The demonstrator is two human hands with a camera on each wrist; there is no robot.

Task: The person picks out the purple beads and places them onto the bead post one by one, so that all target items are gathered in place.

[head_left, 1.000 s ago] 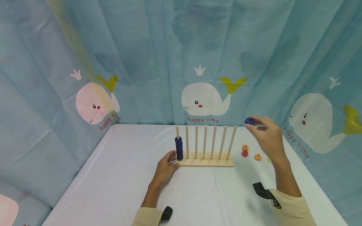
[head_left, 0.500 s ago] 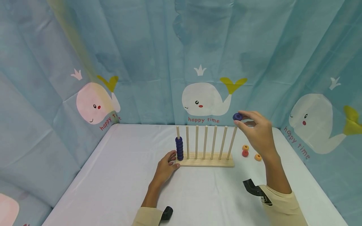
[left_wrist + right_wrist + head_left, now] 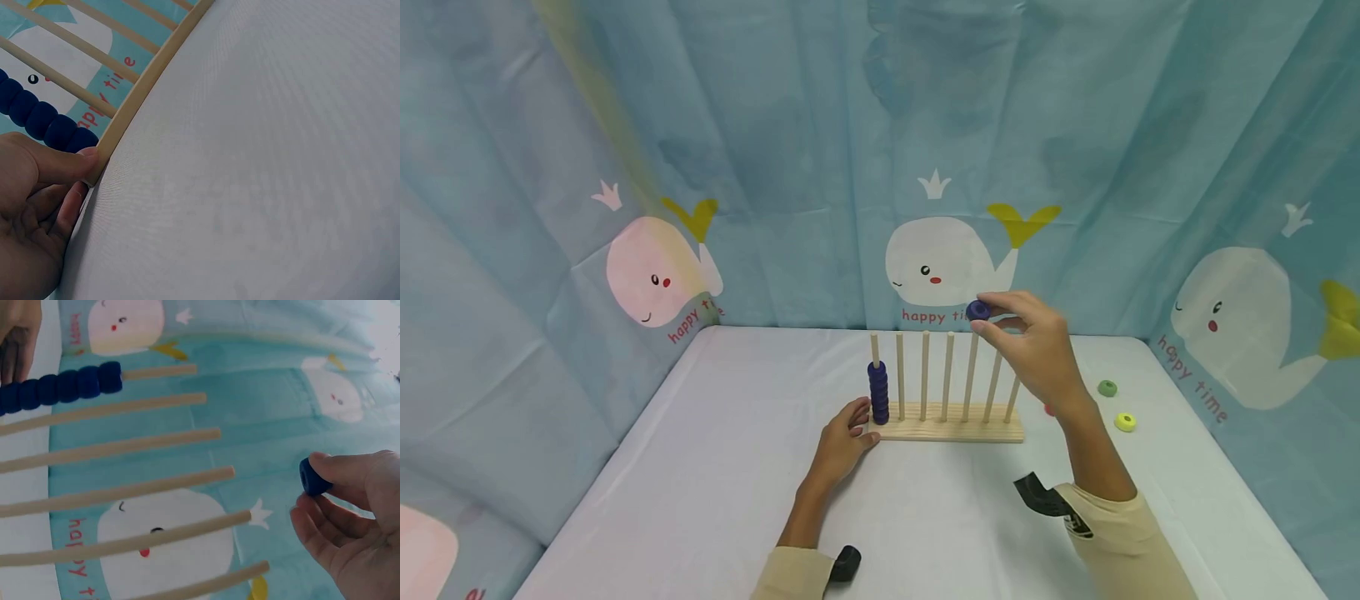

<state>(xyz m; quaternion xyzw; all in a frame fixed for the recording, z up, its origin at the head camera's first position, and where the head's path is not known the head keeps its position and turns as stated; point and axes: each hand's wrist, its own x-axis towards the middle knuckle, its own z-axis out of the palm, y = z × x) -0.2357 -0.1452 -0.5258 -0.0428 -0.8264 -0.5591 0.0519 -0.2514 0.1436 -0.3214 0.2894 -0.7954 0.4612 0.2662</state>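
A wooden bead rack (image 3: pixel 951 430) stands on the table, with several upright pegs on its base. Its leftmost peg carries a stack of dark blue beads (image 3: pixel 878 393); the top of that peg is bare. My left hand (image 3: pixel 838 446) grips the left end of the base, and in the left wrist view the thumb presses on the wood beside the stack. Between thumb and fingertips, my right hand (image 3: pixel 1037 346) pinches a blue bead (image 3: pixel 977 310) near the top of a peg right of the middle. In the right wrist view this bead (image 3: pixel 314 478) is apart from the peg tips.
Right of the rack lie a green bead (image 3: pixel 1107 388) and a yellow bead (image 3: pixel 1125 422). A red bead (image 3: pixel 1049 409) is mostly hidden by my right hand. Behind the white table (image 3: pixel 737 467) hangs a blue curtain (image 3: pixel 790 167) with whale prints.
My right hand has moved left with the blue bead, from right of the rack to over its pegs. Green and yellow beads have come into sight. The left hand stays in place.
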